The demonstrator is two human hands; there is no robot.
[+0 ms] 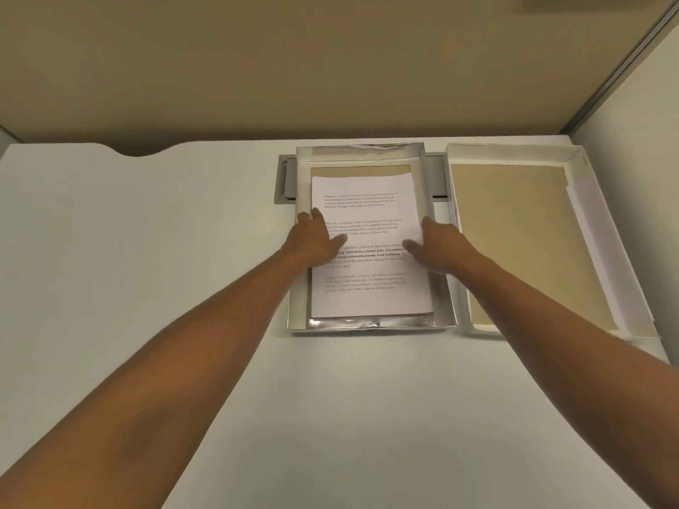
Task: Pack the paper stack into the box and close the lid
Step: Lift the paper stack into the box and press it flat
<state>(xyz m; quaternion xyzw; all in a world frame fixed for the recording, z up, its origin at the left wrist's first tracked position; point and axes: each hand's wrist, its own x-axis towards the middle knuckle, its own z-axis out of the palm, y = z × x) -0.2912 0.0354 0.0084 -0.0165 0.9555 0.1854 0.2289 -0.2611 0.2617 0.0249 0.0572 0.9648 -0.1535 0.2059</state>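
White desk [147, 251], bare on its left half; a grey recessed panel [284, 181] in the desk surface shows from under the box's far left corner. Left hand [316, 240] lies flat on the left edge of the paper stack [367, 295], fingers spread and loose, gripping nothing; the palm-down pose reads as pressing and squaring the sheets rather than lifting them. Paper stack sits inside the box [299, 288], printed side up, near edge close to the near wall, with a strip of brown floor bare at the far end, so the stack looks seated but shifted toward the person. Right hand [437, 244] mirrors the left on the stack's right edge, open and flat, nothing held; the two hands bracket the stack, likely to keep the sheets aligned between the side walls. Lid [514, 236] lies just beside the box on the right, inner side up, presumably parked within reach for closing. Judgement: packing essentially done, lid step not yet begun
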